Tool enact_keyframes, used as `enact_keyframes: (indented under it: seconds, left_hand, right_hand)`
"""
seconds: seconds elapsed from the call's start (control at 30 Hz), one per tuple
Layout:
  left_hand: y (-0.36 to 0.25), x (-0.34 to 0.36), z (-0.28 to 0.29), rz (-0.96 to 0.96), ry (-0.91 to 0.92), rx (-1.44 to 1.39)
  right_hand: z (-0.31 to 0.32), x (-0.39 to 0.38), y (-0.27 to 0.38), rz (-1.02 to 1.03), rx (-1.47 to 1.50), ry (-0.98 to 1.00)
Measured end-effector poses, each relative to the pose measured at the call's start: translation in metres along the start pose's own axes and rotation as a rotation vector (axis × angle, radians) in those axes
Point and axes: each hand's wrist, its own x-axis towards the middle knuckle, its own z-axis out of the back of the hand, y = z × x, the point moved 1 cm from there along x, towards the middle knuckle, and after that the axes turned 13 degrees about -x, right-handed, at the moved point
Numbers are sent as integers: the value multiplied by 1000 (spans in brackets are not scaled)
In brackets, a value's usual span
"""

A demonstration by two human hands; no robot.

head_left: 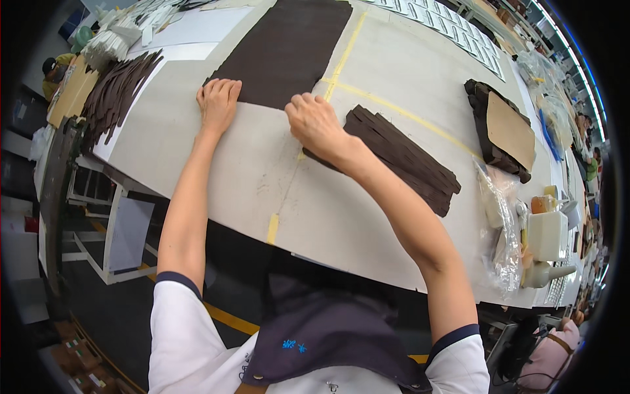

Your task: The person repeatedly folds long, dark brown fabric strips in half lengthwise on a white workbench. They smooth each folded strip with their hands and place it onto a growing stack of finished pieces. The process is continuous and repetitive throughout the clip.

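A broad layer of dark brown leather-like material (282, 56) lies on the pale work table, its side edges slightly stepped. My left hand (218, 104) is at its near left corner, fingers bent over and closed on the edge. At the near right corner, my right hand (315, 125) is closed, with its fingertips at the edge of the same layer. What lies under the fingertips is partly hidden. To the right of my right wrist rests a pile of overlapping dark brown strips (403, 157), partly behind my forearm.
Yellow tape lines (407, 115) cross the table (249, 164). More brown strips (121, 92) are heaped at the left. On the right are a brown bundle with a tan board (510, 134), a clear plastic bag (500, 230) and a white container (546, 236). Other people sit farther off.
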Motion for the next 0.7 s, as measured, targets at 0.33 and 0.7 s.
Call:
enact_keyframes:
  seconds: [0.33, 0.7]
  left_hand:
    - [1, -1, -3, 30, -1, -6]
    - [-97, -36, 31, -227, -61, -104]
  right_hand:
    - [18, 8, 4, 36, -133, 80]
    - [248, -289, -31, -289, 211, 364]
